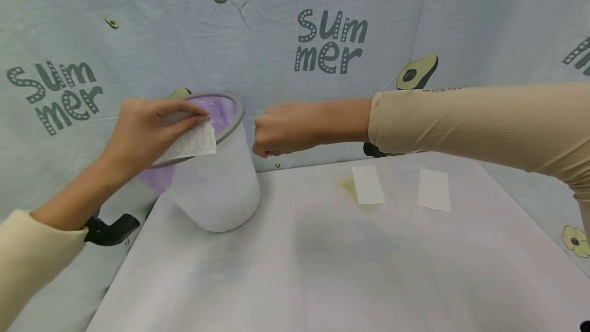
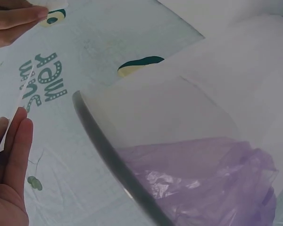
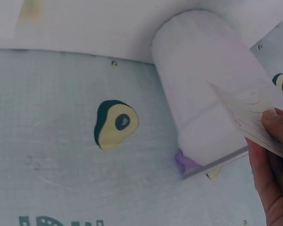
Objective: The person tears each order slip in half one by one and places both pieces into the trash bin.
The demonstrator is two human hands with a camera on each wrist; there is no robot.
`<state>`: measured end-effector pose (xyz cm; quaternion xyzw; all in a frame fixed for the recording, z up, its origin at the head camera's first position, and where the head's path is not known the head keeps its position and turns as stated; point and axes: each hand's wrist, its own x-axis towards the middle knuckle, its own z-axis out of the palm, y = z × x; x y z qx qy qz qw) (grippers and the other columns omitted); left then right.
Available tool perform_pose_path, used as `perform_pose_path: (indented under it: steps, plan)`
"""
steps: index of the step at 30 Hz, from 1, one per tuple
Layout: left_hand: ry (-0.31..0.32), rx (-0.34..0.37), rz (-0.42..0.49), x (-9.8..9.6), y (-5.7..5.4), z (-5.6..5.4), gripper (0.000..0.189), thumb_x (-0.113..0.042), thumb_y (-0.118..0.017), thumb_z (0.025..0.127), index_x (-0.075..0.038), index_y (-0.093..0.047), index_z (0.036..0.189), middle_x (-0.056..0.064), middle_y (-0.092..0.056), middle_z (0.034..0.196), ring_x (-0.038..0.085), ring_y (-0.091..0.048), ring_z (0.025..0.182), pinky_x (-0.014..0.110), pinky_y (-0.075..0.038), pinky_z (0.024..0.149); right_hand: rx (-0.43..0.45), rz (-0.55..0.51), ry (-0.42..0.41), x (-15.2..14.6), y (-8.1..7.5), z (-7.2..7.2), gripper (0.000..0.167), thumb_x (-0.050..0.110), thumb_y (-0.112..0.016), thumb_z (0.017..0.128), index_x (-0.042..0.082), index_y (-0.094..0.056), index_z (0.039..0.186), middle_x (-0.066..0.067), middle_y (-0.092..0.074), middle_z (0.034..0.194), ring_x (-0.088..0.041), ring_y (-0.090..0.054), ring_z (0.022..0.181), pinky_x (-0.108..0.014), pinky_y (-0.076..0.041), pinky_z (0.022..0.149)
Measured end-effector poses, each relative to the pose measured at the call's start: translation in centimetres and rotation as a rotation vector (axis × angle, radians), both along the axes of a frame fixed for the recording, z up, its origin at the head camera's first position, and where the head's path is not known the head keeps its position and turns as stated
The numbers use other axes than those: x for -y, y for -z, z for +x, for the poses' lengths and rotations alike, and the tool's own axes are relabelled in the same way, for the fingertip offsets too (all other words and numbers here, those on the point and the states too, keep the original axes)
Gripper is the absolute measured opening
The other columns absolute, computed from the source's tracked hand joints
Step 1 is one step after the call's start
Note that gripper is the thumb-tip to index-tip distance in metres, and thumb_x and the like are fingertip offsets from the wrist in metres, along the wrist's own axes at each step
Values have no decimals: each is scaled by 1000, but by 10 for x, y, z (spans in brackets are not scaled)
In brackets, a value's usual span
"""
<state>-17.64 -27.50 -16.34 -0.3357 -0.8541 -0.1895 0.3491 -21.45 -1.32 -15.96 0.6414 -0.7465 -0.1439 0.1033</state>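
My left hand (image 1: 147, 129) pinches a lined paper slip (image 1: 198, 140) with small printed boxes, between thumb and fingers. That slip appears in front of the bin's near rim, its right edge looking uneven. A white bin (image 1: 221, 188) with a grey rim and purple liner bag (image 2: 203, 174) stands at the table's back left. Right of the bin, my right hand (image 1: 288, 129) has its fingers bent, its back towards the head camera. In the right wrist view it grips a second lined paper piece (image 3: 245, 117) by thumb and fingers. From the head this piece is almost wholly hidden.
Two blank-looking paper slips (image 1: 369, 185) lie on the white-covered table (image 1: 295, 270), right of centre towards the back. Behind the table hangs a printed cloth (image 1: 276, 55) with avocados and lettering. The table's left edge runs below my left forearm.
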Motion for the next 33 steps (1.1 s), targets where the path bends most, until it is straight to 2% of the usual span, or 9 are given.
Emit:
perform_pose_path:
  steps: [4, 7, 15, 19, 23, 26, 31, 32, 33]
  plan:
    - [-8, 11, 4, 1, -6, -4, 12, -2, -83, 83, -7, -82, 94, 9, -78, 88, -23, -50, 74, 6, -38, 68, -22, -9, 19, 9, -13, 2, 28, -4, -57, 93, 13, -79, 92, 1, -72, 79, -18, -64, 69, -30, -54, 65]
    - [-26, 16, 2, 4, -11, -9, 10, -2, -81, 85, -5, -82, 94, 11, -78, 89, -28, -49, 83, 4, -38, 73, -20, -31, 40, 14, -24, 1, 26, -2, -58, 95, 11, -81, 98, -2, -77, 91, -23, -72, 82, -34, -58, 72]
    - [-157, 12, -53, 29, -15, -21, 8, -6, -80, 88, -4, -82, 95, 14, -78, 90, -35, -36, 73, 4, -33, 63, 0, -106, 17, 37, -49, -5, 21, -1, -60, 96, 5, -80, 100, -9, -77, 94, -27, -71, 83, -35, -58, 76]
    - [-230, 25, -44, 41, -17, -25, 9, -9, -80, 89, -4, -82, 96, 17, -77, 88, -27, -32, 58, 9, -28, 53, -11, -131, 44, 52, -59, -6, 24, -4, -56, 93, 5, -79, 96, -8, -76, 92, -27, -68, 83, -36, -57, 74]
    - [-238, 67, 3, 48, -17, -32, 10, -9, -80, 89, -2, -82, 96, 21, -76, 90, -29, -36, 58, 4, -29, 55, -25, -159, 91, 63, -65, -9, 31, -5, -52, 90, 8, -79, 93, -5, -76, 92, -24, -66, 82, -33, -55, 72]
    - [-235, 109, 42, 51, -16, -36, 12, -8, -80, 89, 0, -81, 98, 23, -75, 94, -37, -40, 71, -1, -32, 62, -29, -174, 129, 73, -71, -11, 29, -2, -54, 90, 10, -80, 93, -2, -77, 93, -21, -66, 82, -32, -54, 72]
    - [-262, 129, 43, 57, -15, -40, 13, -10, -79, 90, -1, -81, 100, 24, -74, 95, -35, -40, 66, 2, -31, 57, -35, -155, 202, 94, -79, -18, 23, 6, -61, 90, 16, -81, 95, 4, -77, 98, -13, -60, 82, -26, -50, 72]
    - [-268, 130, 42, 59, -15, -41, 13, -10, -79, 90, -2, -81, 100, 13, -78, 90, -33, -40, 65, 4, -31, 54, -29, -143, 224, 98, -80, -20, 23, 7, -62, 91, 18, -81, 95, 6, -76, 99, -11, -58, 80, -25, -49, 71]
    - [-276, 126, 42, 60, -15, -42, 13, -11, -79, 90, -3, -82, 99, 12, -78, 89, -33, -40, 64, 5, -30, 53, -23, -132, 244, 102, -81, -21, 23, 7, -62, 90, 19, -81, 96, 7, -76, 97, -9, -56, 79, -23, -48, 70]
